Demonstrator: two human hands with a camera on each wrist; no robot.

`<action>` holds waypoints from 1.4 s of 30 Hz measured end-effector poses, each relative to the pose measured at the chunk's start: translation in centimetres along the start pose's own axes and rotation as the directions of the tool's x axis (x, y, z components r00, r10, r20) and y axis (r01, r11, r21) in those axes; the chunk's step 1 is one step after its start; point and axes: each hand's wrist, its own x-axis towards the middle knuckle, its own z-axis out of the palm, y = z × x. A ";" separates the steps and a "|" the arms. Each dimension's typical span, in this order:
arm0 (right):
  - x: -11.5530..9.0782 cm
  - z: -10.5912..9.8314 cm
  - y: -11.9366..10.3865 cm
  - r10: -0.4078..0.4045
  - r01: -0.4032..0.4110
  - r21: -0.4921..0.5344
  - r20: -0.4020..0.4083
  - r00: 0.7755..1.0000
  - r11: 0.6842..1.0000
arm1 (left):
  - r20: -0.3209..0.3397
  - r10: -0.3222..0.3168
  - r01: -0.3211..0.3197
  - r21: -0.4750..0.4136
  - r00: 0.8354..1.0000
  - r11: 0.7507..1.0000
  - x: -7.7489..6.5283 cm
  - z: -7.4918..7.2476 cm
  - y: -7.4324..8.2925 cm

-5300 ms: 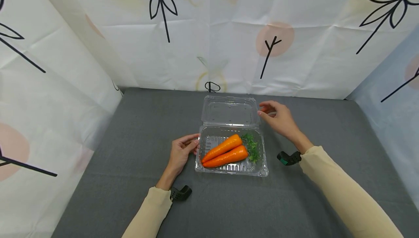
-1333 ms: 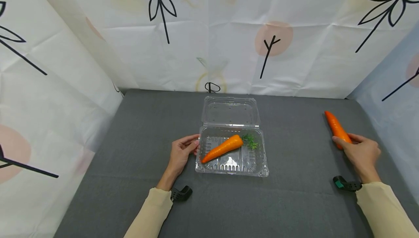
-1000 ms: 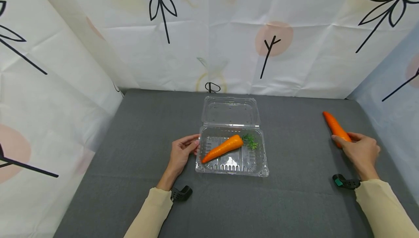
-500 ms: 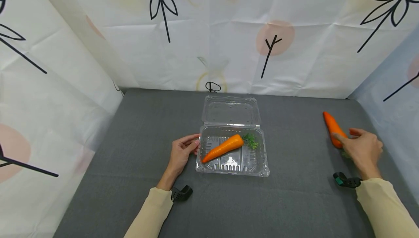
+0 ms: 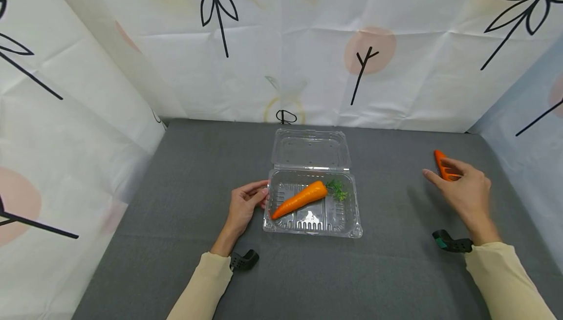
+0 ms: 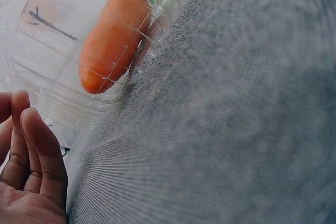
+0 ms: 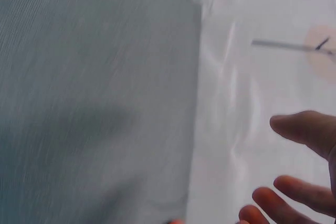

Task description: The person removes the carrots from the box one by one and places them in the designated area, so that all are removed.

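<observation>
A clear plastic clamshell container (image 5: 310, 229) stands on the grey table with its lid (image 5: 310, 149) folded back. Inside lies one orange carrot (image 5: 301, 200) with green leaves at its thick end; the left wrist view shows this carrot (image 6: 113, 40) through the plastic wall. My left hand (image 5: 241, 207) pinches the container's left rim between thumb and fingertips. Over at the right, my right hand (image 5: 466, 190) hovers with fingers apart and nothing in them. Behind its fingers a second carrot (image 5: 439, 158) lies on the table, its lower part and leaves hidden by the hand.
The grey cloth-covered table (image 5: 352, 276) reaches back to a white printed curtain (image 5: 308, 66). Similar curtains hang at the left and right sides. Each wrist wears a black strap-like device, such as the right wrist device (image 5: 450, 242).
My right hand took one carrot from the container, laid it at the table's right side and let go. It has since lifted and shifted left. My left hand stays at the rim.
</observation>
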 end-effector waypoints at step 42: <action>-6.5 12.1 -12.0 -0.721 0.630 0.350 0.374 0.584 0.693 | -0.003 0.009 -0.009 0.017 1.000 1.000 -0.1 0.0 0.2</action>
